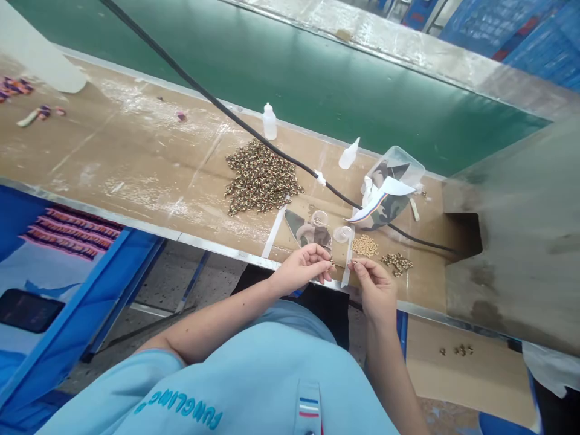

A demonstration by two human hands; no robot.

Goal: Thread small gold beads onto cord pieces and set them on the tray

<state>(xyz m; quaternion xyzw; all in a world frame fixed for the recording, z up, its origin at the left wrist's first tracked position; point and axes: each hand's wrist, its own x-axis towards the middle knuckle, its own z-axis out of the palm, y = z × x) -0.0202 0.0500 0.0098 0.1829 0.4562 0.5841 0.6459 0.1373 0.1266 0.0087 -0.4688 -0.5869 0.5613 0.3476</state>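
While the left hand (304,266) pinched a small dark piece (332,261) at its fingertips over the near edge of the bench (149,175), the right hand (379,289) hovered just beside it, thumb and forefinger drawn near each other; whether they had closed on anything was too small to tell; the two hands were apart; yellowish beads (365,244) lay just beyond the right hand, with a small cluster of mottled pieces (397,263) beside them; a large heap (260,178) of similar pieces lay farther off.
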